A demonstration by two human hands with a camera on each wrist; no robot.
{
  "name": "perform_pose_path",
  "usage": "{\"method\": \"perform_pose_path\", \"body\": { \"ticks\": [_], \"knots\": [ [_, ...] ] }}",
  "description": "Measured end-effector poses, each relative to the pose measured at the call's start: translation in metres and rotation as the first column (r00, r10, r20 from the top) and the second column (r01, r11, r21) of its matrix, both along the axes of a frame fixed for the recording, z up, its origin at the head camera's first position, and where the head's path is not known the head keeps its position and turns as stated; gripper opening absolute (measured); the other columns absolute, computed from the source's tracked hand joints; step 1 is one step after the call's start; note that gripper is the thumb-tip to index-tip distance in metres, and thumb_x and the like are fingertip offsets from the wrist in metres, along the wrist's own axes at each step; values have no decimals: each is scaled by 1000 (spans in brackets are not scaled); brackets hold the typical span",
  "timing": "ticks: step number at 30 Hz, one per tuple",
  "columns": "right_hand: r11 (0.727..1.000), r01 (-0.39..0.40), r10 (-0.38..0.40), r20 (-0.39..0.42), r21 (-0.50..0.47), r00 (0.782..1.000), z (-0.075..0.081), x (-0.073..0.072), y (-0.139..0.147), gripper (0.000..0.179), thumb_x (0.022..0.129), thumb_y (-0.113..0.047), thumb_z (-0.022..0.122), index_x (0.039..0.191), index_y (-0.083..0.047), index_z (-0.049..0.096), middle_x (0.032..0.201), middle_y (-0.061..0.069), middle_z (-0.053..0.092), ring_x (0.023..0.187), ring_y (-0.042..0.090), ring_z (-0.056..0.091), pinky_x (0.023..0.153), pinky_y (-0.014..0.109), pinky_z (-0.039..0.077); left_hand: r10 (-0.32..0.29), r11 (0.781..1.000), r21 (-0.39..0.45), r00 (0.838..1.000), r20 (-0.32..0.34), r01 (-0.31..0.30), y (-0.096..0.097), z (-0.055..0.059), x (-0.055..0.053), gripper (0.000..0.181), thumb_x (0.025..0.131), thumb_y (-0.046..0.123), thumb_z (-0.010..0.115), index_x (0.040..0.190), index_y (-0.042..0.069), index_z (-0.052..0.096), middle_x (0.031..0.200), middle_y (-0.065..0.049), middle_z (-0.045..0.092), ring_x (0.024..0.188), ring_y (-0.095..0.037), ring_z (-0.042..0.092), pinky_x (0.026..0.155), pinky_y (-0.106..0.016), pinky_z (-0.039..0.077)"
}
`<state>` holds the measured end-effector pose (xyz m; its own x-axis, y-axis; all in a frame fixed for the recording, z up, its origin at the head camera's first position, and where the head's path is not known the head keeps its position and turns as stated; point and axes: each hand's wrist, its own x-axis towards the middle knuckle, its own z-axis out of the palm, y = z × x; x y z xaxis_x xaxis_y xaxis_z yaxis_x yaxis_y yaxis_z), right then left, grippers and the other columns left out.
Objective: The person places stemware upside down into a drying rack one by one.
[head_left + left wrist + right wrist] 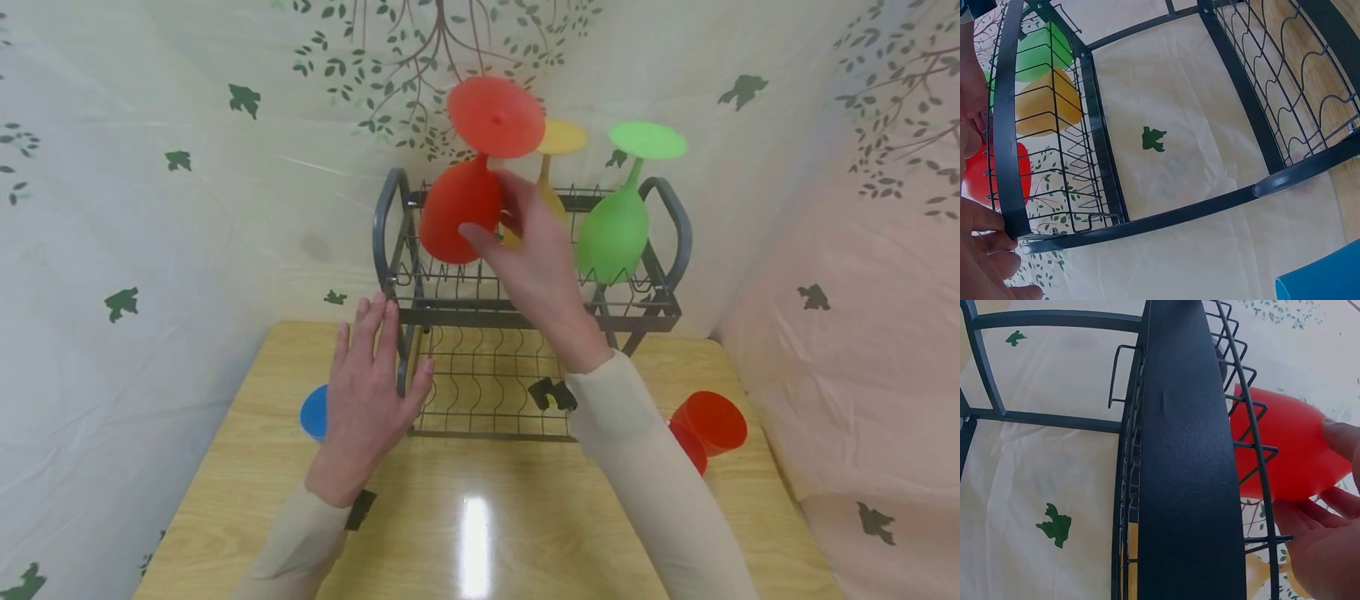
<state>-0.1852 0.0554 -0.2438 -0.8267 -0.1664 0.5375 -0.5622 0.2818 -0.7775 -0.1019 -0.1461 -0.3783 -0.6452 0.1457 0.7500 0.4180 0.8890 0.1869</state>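
Upside down at the left of the rack's top tier is a red plastic goblet point(457, 212), its round foot pointing up. My right hand point(543, 258) holds its bowl between thumb and fingers, as the right wrist view also shows on the red bowl point(1291, 447). My left hand point(367, 400), fingers extended, rests against the left side of the dark two-tier dish rack point(480, 317). A yellow goblet point(562, 136), partly hidden by my right hand, and a green goblet point(615, 233) stand inverted further right on that tier.
A blue cup point(313, 414) is on the wooden table point(420, 517) beside my left hand. Two red cups point(716, 421) lie at the right, partly behind my sleeve. The rack's lower wire tier point(480, 375) has a small black item point(551, 394) on it. Printed sheeting hangs behind.
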Motion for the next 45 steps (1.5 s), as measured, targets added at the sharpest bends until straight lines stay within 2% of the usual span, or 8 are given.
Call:
{"method": "perform_pose_path", "body": {
  "ticks": [5, 11, 20, 36, 45],
  "knots": [
    [998, 12, -16, 61, 64, 998, 2, -7, -1, 68, 93, -6, 76, 154, -12, 45, 149, -2, 56, 134, 9, 54, 106, 23, 48, 3, 1000, 1, 1000, 1, -3, 0, 0, 1, 80, 104, 56, 39, 152, -9, 43, 156, -26, 44, 147, -43, 38, 116, -66, 33],
    [988, 10, -29, 124, 155, 992, 3, -15, -7, 70, 94, -9, 76, 155, -12, 43, 152, -1, 55, 137, 10, 52, 108, 25, 47, 3, 1000, 4, 1000, 0, -3, 0, -1, 1, 80, 104, 55, 40, 152, -9, 43, 156, -26, 44, 147, -44, 39, 116, -66, 33],
    [955, -24, -29, 173, 296, 984, 3, -27, -10, 69, 97, -16, 74, 157, -10, 40, 151, 3, 54, 134, 16, 54, 107, 29, 49, 2, 1000, -4, 1000, 20, -2, 0, -1, 1, 81, 103, 56, 40, 153, -8, 42, 157, -25, 42, 147, -44, 38, 116, -66, 32],
    [918, -61, -39, 243, 391, 969, 5, -38, -13, 66, 100, -21, 70, 157, -13, 39, 150, 2, 54, 131, 17, 55, 103, 27, 51, 5, 1000, -4, 999, 40, -4, 0, 0, 2, 80, 100, 50, 47, 154, -8, 39, 159, -25, 40, 148, -44, 36, 117, -66, 31],
    [909, -80, -43, 283, 409, 958, 6, -40, -13, 66, 101, -22, 69, 158, -14, 37, 153, 2, 52, 134, 17, 53, 106, 29, 49, -1, 1000, 4, 999, 46, 0, 1, 0, 3, 80, 102, 52, 44, 154, -7, 40, 160, -24, 40, 149, -43, 35, 118, -66, 29]
  ]
}}
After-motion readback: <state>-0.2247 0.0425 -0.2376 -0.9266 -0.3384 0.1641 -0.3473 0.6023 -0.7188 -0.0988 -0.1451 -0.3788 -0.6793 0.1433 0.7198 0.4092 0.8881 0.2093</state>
